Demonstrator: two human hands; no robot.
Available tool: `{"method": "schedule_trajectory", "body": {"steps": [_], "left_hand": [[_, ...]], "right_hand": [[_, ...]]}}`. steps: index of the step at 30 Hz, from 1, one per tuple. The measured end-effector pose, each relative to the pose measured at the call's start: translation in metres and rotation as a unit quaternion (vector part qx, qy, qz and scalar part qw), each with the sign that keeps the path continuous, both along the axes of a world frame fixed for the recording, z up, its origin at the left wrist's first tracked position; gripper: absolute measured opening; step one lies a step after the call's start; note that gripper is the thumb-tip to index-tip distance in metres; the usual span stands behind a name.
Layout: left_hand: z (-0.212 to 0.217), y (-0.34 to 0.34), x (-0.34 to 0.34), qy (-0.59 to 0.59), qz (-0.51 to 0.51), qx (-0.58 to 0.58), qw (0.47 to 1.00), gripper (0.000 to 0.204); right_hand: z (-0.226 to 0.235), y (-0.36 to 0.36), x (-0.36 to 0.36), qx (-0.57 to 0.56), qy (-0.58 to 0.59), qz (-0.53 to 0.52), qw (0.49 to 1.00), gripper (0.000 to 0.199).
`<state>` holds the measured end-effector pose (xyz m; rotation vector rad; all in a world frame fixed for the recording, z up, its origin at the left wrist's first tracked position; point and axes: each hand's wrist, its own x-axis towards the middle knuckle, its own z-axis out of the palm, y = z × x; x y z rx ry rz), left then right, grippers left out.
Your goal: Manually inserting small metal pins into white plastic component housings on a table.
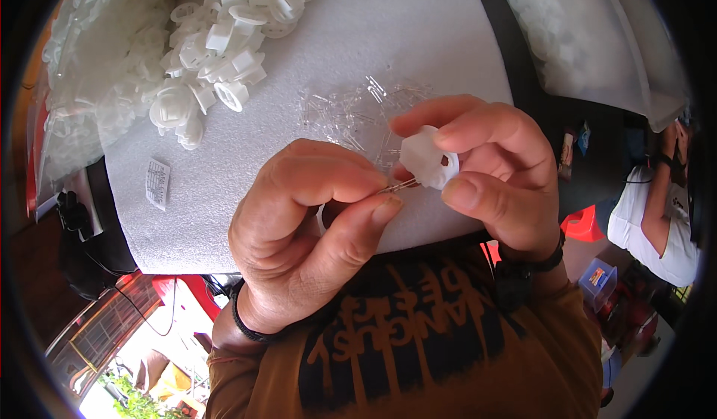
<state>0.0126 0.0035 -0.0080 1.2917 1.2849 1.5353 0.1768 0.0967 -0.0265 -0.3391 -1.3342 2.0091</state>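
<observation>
My right hand (493, 172) grips a small white plastic knob-shaped part (427, 159) between thumb and fingers. My left hand (306, 225) pinches a thin clear pin (399, 187) between thumb and forefinger, its tip touching the side of the white part. Both hands hover over a white foam board (418, 30). Several loose clear pins (351, 109) lie scattered on the board just beyond my fingers.
A heap of white plastic parts (224, 53) lies at the board's far left, beside a clear bag of more parts (89, 83). A small paper label (157, 182) rests on the foam. Another bag (582, 30) sits far right. A person in white (657, 217) sits at right.
</observation>
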Motion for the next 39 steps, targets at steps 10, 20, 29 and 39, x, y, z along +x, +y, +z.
{"method": "schedule_trajectory", "body": {"steps": [10, 20, 29, 39], "left_hand": [[-0.003, -0.001, -0.003, 0.080, 0.004, 0.044, 0.996, 0.018], [0.000, -0.003, -0.004, 0.064, -0.013, -0.006, 0.998, 0.010], [0.003, -0.001, -0.004, 0.147, -0.002, 0.011, 0.989, 0.022], [0.004, 0.001, -0.003, 0.325, 0.029, 0.099, 0.940, 0.027]], "right_hand": [[-0.001, -0.001, 0.000, 0.022, -0.008, -0.003, 1.000, 0.030], [0.004, 0.002, 0.003, 0.105, -0.052, -0.001, 0.993, 0.027], [0.001, 0.002, 0.002, 0.104, -0.045, 0.003, 0.994, 0.031], [0.001, 0.004, 0.006, 0.115, -0.061, 0.033, 0.991, 0.031]]}}
